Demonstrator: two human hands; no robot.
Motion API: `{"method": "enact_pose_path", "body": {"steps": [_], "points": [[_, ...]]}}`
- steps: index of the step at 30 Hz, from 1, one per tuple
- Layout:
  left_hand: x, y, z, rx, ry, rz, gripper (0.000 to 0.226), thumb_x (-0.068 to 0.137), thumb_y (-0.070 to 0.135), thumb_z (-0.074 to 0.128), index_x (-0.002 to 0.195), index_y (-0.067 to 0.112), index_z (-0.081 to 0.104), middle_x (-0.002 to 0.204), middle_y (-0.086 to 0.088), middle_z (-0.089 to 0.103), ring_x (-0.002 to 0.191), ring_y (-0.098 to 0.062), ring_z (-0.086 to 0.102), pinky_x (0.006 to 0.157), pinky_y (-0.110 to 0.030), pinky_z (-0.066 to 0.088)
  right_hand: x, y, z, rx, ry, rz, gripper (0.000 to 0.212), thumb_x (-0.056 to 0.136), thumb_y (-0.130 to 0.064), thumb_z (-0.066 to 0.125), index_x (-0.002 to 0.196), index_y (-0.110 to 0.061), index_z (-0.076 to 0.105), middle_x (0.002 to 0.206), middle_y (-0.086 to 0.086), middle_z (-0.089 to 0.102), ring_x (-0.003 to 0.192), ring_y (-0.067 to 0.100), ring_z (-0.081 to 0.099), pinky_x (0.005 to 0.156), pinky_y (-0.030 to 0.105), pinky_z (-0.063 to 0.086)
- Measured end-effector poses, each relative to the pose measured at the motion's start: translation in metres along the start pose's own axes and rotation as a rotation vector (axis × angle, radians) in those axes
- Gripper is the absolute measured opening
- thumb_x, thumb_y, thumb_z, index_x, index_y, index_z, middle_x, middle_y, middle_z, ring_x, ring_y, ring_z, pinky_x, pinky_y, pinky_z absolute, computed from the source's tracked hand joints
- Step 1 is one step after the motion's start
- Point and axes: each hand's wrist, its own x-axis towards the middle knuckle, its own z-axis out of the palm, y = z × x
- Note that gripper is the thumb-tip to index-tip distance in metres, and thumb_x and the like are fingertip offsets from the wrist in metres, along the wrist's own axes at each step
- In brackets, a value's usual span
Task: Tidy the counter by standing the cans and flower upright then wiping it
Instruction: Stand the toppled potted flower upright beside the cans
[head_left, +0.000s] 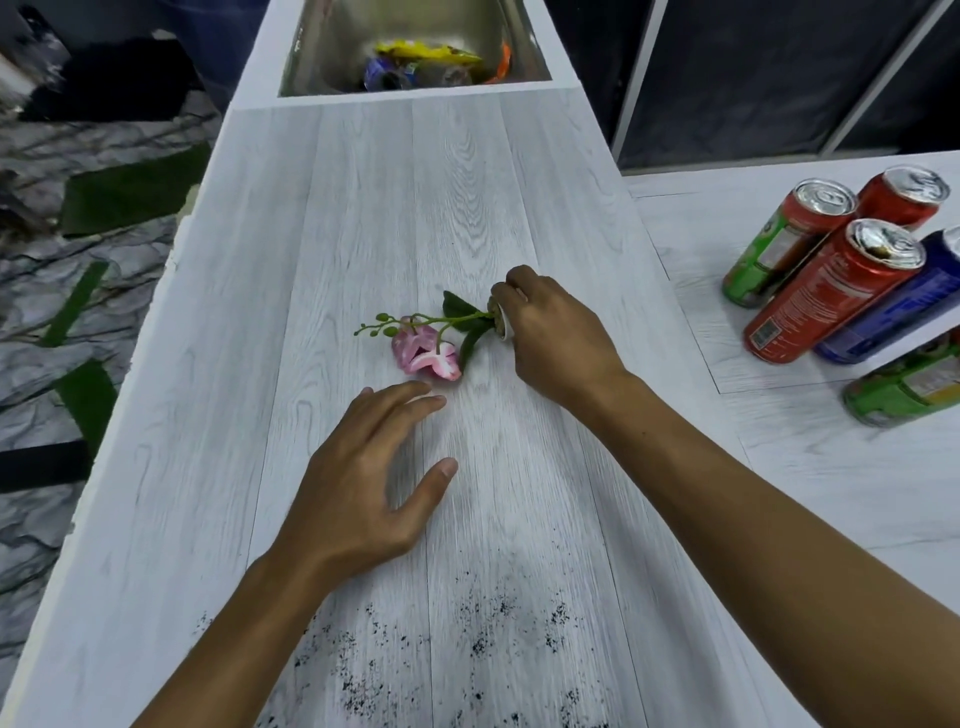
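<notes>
A small potted flower (426, 343) lies on its side in the middle of the white wood-grain counter (363, 208), pink bloom and green stem pointing left. My right hand (550, 332) is closed around its little white pot, which is mostly hidden under my fingers. My left hand (363, 478) hovers flat and open just below the bloom, fingertips close to the petals, holding nothing. Several cans stand upright at the right: a red one (831, 291), a red-and-green one (784, 239), another red one (904, 197), a blue one (904, 312) and a green one (904, 389).
Dark crumbs (457, 649) are scattered over the near part of the counter. A steel sink (322, 47) at the far end holds colourful wrappers (426, 57). The counter's left edge drops to a marbled floor (62, 312).
</notes>
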Motion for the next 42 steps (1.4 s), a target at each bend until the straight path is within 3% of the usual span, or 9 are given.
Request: {"method": "enact_pose_path", "body": {"steps": [8,14,22,30,42], "points": [[0.005,0.006,0.003,-0.016,0.053,0.055,0.050,0.094,0.045,0.062,0.138,0.022,0.059,0.145,0.010,0.056,0.137,-0.009,0.050,0.118,-0.046,0.037,-0.016,0.013,0.000,0.308,0.130,0.182,0.040,0.087,-0.018,0.075,0.123,-0.009,0.060,0.122,0.007,0.057,0.090,0.023,0.060,0.072,0.032,0.052],[0.018,0.017,0.013,-0.026,0.028,0.071,0.051,0.094,0.046,0.062,0.139,0.022,0.059,0.145,0.011,0.056,0.138,-0.007,0.049,0.118,-0.045,0.037,-0.030,0.039,-0.007,0.521,0.248,0.358,0.044,0.081,-0.026,0.080,0.119,-0.015,0.061,0.114,0.000,0.061,0.092,0.010,0.054,0.075,0.021,0.043],[0.045,0.036,0.034,-0.031,-0.020,0.102,0.054,0.094,0.047,0.062,0.141,0.022,0.057,0.147,0.010,0.055,0.139,-0.007,0.048,0.120,-0.046,0.035,-0.043,0.080,-0.016,0.639,0.356,0.526,0.042,0.077,-0.028,0.083,0.112,-0.018,0.062,0.107,-0.002,0.065,0.095,0.014,0.062,0.083,0.033,0.055],[0.068,0.056,0.057,-0.037,-0.081,0.122,0.056,0.094,0.050,0.060,0.143,0.025,0.054,0.150,0.013,0.051,0.142,-0.002,0.043,0.124,-0.038,0.029,-0.054,0.114,-0.011,0.686,0.386,0.640,0.043,0.073,-0.033,0.085,0.105,-0.023,0.059,0.103,-0.005,0.067,0.095,0.015,0.066,0.083,0.043,0.058],[0.079,0.064,0.071,-0.018,-0.118,0.105,0.057,0.094,0.052,0.060,0.145,0.027,0.053,0.151,0.014,0.050,0.143,0.000,0.040,0.126,-0.032,0.022,-0.051,0.135,0.001,0.735,0.368,0.674,0.048,0.073,-0.039,0.085,0.108,-0.021,0.059,0.107,-0.004,0.068,0.098,0.015,0.067,0.083,0.043,0.059]]}}
